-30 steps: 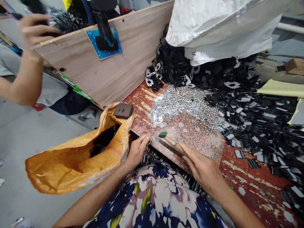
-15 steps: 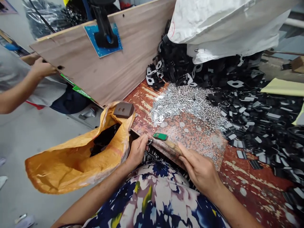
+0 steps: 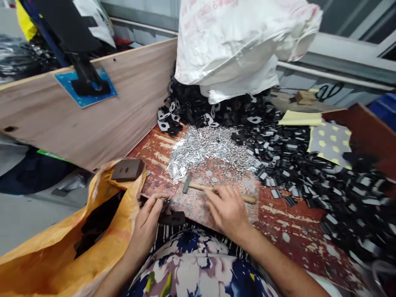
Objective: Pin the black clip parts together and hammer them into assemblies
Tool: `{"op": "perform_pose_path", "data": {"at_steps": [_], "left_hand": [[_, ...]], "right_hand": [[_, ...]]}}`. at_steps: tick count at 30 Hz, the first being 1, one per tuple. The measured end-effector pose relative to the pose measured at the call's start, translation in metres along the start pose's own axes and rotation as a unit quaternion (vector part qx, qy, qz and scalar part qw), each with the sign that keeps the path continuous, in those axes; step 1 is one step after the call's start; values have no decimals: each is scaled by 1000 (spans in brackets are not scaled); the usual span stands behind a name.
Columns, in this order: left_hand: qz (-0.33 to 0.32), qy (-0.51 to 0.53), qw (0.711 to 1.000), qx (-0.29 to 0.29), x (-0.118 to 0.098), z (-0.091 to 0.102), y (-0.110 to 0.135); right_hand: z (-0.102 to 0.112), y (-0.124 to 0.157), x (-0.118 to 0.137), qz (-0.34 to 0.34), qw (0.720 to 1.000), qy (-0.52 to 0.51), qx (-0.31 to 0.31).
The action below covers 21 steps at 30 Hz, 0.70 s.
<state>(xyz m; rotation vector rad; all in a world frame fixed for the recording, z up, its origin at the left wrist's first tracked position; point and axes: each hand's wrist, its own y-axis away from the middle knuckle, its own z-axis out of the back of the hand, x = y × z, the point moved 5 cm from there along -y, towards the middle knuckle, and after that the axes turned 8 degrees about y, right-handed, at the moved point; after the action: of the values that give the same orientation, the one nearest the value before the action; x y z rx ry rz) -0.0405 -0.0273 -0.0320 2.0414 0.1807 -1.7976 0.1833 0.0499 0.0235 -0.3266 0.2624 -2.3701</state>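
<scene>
My left hand [image 3: 150,215] is at the table's front edge, closed on a black plastic part [image 3: 173,218] with a flat end that sticks out to the right. A small shiny metal bit shows by the fingertips. My right hand [image 3: 228,208] has its fingers curled over the wooden handle of a small hammer [image 3: 198,186], the thumb blurred. The hammer's green head points left, low over the worn tabletop. Behind it lies a heap of thin silvery metal pins [image 3: 206,148].
To the left hangs an orange woven sack [image 3: 119,247] with a brown block [image 3: 127,169] on its rim. A wooden board [image 3: 123,111] stands at the back left. Black plastic parts [image 3: 309,181] cover the right side, below a white sack [image 3: 238,49].
The view has swung right. The hammer has moved up onto the tabletop, and its handle now extends right past my right hand. The black part now shows at my left hand.
</scene>
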Motion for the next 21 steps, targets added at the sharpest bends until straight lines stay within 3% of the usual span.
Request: {"op": "perform_pose_path", "data": {"at_steps": [3,5,7,9,11,12,13,14,15,16,17,18,20,21], "left_hand": [[52,54,996,45,-9,-23,0],[88,60,989,101,-10,-42,-3],[114,58,980,155,-9,-56,-6],[113,47,978,171,-11,-59,-10],[87,21,983,160,-18,-53,-14],[74,10,985,158,-23,-49,-15],[64,6,985,162,-27,-46,-15],[59,9,983,171,-31,-45,-15],[55,15,981,183,-35,-44,-14],[51,22,979,194,-39,-45,-14],[47,26,977,206,-41,-47,-13],[44,26,975,217,-43,-50,-13],[45,14,968,248,-42,-59,-11],[47,6,963,266,-41,-64,-10]], "right_hand": [[10,-2,26,98,978,-186,15],[6,-4,31,110,962,-246,50],[2,-6,15,48,954,-289,68],[9,-5,-26,-72,939,-335,39],[34,2,-84,-208,896,-382,-93],[50,8,-114,-261,853,-410,-187],[68,14,-142,-286,795,-440,-304],[79,15,-165,-279,746,-483,-365],[86,12,-183,-268,709,-515,-400],[87,5,-197,-261,698,-528,-407],[84,-8,-206,-265,725,-506,-385],[76,-23,-211,-274,775,-453,-344],[51,-61,-211,-282,900,-251,-219],[37,-79,-209,-274,925,-195,-178]]}}
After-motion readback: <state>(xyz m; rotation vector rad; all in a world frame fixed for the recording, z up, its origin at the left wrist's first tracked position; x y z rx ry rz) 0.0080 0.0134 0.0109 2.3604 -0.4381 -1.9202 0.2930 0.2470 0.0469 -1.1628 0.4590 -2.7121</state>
